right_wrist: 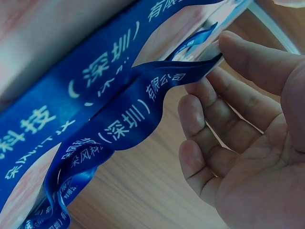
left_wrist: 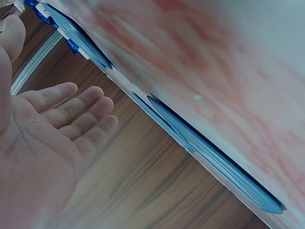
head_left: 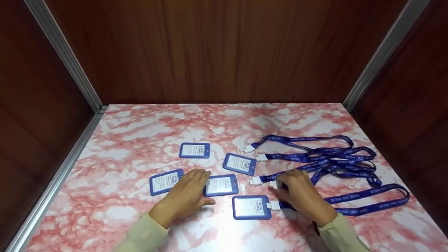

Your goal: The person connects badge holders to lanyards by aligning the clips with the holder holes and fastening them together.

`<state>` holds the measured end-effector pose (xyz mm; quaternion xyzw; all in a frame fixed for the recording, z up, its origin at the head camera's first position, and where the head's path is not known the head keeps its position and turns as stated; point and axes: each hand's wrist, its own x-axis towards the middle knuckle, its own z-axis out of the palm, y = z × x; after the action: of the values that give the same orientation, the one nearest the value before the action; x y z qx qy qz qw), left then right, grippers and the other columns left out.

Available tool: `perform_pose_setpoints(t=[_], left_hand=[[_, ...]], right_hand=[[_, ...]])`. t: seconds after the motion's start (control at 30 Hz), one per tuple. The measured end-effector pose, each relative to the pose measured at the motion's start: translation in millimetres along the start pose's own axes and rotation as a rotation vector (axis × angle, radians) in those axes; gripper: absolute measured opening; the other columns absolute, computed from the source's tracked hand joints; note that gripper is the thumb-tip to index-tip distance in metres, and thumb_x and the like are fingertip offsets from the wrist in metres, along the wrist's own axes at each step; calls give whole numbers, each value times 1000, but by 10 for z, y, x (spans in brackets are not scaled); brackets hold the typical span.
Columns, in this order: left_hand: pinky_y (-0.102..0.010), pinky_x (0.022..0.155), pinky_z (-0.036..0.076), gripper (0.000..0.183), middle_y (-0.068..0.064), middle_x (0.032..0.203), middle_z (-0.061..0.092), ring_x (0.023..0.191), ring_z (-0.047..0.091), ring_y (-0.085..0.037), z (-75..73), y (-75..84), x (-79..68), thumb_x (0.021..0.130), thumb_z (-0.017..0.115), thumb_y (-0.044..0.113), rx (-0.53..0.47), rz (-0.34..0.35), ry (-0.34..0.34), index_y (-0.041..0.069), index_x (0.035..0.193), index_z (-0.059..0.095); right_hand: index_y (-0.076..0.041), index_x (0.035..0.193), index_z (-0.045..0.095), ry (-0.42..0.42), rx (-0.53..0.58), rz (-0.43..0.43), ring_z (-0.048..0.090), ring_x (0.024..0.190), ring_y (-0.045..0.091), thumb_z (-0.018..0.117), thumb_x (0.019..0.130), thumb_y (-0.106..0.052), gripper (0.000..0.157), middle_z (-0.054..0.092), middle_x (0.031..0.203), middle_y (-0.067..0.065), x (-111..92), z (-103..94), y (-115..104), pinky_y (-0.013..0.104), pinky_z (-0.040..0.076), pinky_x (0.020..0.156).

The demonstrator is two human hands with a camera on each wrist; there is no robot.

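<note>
My right hand (head_left: 297, 187) pinches the end of a blue lanyard (right_wrist: 190, 71) between thumb and fingertips, close to its white clip (head_left: 274, 184). White lettering runs along the strap in the right wrist view. My left hand (head_left: 187, 190) hovers with loosely extended fingers, overlapping a blue badge holder (head_left: 222, 185) and another badge holder (head_left: 163, 182) to its left. In the left wrist view its palm (left_wrist: 43, 143) shows with nothing in it. In front, between the hands, a badge holder (head_left: 252, 207) is joined to the white clip of a second lanyard (head_left: 367, 196).
Two more badge holders, one at the back left (head_left: 194, 150) and one near the middle (head_left: 239, 164), lie flat. Several blue lanyards (head_left: 325, 154) overlap on the right, white clips facing left. Dark wood panels (head_left: 224, 52) wall the marbled table (head_left: 122, 140) at back and sides.
</note>
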<state>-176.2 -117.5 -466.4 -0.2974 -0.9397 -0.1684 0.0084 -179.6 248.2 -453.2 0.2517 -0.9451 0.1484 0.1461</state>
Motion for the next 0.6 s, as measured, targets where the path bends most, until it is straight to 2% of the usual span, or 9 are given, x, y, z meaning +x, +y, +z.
perform_pose_setpoints(t=[0.17,0.6], left_hand=[[-53,120,30,87,-24,148,49,140,44,-40,1,12,28,91,73,53,39,22,-1,-3,150,43],[-53,122,27,89,-22,157,42,146,38,-38,-9,80,93,92,74,50,54,-73,-113,-2,155,38]], right_hand=[[-17,76,66,-5,-19,4,60,83,21,89,81,-17,23,62,73,-7,-12,4,-17,43,39,77],[-18,78,68,-33,-12,5,60,82,18,90,79,-14,22,63,76,-8,-3,-5,-47,44,42,80]])
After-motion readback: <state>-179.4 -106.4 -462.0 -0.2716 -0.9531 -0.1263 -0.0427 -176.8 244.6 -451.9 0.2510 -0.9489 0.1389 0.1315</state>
